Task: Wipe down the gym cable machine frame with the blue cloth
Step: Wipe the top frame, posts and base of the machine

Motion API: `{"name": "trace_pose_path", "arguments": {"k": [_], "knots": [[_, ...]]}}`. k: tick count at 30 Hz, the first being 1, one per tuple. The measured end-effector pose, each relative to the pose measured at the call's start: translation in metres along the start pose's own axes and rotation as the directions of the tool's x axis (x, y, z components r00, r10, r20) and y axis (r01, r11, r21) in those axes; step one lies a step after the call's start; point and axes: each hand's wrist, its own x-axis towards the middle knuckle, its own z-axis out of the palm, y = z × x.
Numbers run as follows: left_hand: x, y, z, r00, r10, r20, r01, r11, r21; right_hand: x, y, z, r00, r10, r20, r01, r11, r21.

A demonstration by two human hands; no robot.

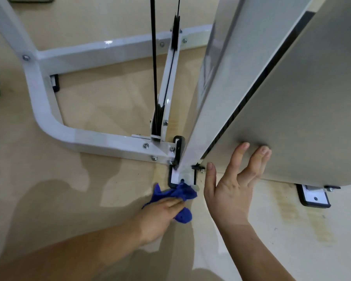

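Observation:
The white steel frame of the cable machine runs along the floor and curves at the left. Its upright post rises toward me from a black foot plate. My left hand grips the blue cloth and holds it against the base of the post at the foot plate. My right hand rests with straight fingers spread on the lower edge of the grey side panel.
Black cables drop to a pulley bolted on the frame's base bar. A second foot plate sits under the panel at the right. The beige floor shows stains near the panel. Dark items lie at the left edge.

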Motion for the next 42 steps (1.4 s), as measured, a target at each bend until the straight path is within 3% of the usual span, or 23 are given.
{"name": "trace_pose_path", "arguments": {"k": [2,4,5,7,8,10,12,15,18,21,25,28,30,32,34,36,37,42], "knots": [[-0.009,-0.003,-0.017,0.971,-0.135,-0.197,0.12,0.989,-0.084,-0.014,-0.014,0.001,0.999,-0.006,0.043,0.003,0.998,0.069],[-0.015,-0.005,-0.045,0.937,-0.18,-0.299,0.147,0.981,-0.131,-0.043,-0.027,0.006,0.977,-0.088,0.193,0.061,0.988,0.144],[-0.019,-0.009,-0.057,0.92,-0.193,-0.341,0.141,0.975,-0.171,-0.058,-0.034,0.008,0.94,-0.111,0.322,0.051,0.98,0.19],[-0.026,-0.014,-0.084,0.877,-0.278,-0.392,0.189,0.949,-0.252,-0.078,-0.049,0.012,0.803,-0.056,0.593,-0.111,0.964,0.242],[-0.029,-0.019,-0.095,0.856,-0.316,-0.41,0.209,0.935,-0.286,-0.081,-0.053,0.017,0.744,-0.025,0.667,-0.181,0.954,0.238],[-0.033,-0.031,-0.115,0.834,-0.337,-0.437,0.223,0.93,-0.292,-0.071,-0.061,0.026,0.711,0.029,0.703,-0.255,0.942,0.219],[-0.025,-0.04,-0.134,0.825,-0.27,-0.496,0.168,0.956,-0.24,-0.051,-0.071,0.033,0.718,0.105,0.689,-0.345,0.912,0.22],[0.001,-0.043,-0.142,0.816,-0.086,-0.572,0.035,0.994,-0.1,-0.025,-0.083,0.038,0.669,0.328,0.667,-0.63,0.726,0.275],[0.027,-0.052,-0.119,0.845,0.143,-0.515,-0.011,0.968,0.25,-0.015,-0.088,0.034,0.642,0.426,0.637,-0.728,0.6,0.332],[0.022,-0.079,-0.092,0.898,0.18,-0.401,0.018,0.897,0.442,-0.014,-0.087,0.03,0.698,0.363,0.617,-0.65,0.683,0.333],[0.015,-0.088,-0.082,0.911,0.081,-0.405,0.082,0.926,0.368,-0.026,-0.094,0.045,0.842,0.098,0.53,-0.337,0.862,0.378],[0.019,-0.078,-0.096,0.868,0.034,-0.496,0.007,0.997,0.08,-0.03,-0.104,0.068,0.804,-0.097,0.587,-0.22,0.868,0.445],[0.011,-0.078,-0.108,0.87,0.012,-0.493,-0.047,0.997,-0.059,-0.026,-0.105,0.082,0.756,-0.095,0.647,-0.301,0.828,0.473],[-0.003,-0.091,-0.118,0.876,-0.038,-0.481,-0.016,0.994,-0.108,-0.024,-0.1,0.094,0.747,-0.059,0.662,-0.302,0.857,0.417],[-0.017,-0.118,-0.126,0.859,-0.124,-0.498,0.151,0.988,0.013,-0.027,-0.096,0.103,0.765,-0.092,0.637,-0.128,0.949,0.29],[-0.032,-0.143,-0.129,0.866,-0.292,-0.407,0.403,0.889,0.22,-0.034,-0.097,0.106,0.776,-0.1,0.623,-0.003,0.987,0.162],[-0.038,-0.153,-0.128,0.865,-0.349,-0.361,0.461,0.836,0.298,-0.039,-0.1,0.107,0.787,-0.092,0.609,0.026,0.993,0.117],[-0.042,-0.161,-0.121,0.877,-0.359,-0.319,0.457,0.829,0.322,-0.05,-0.113,0.121,0.798,-0.163,0.58,0.154,0.986,0.064]]}}
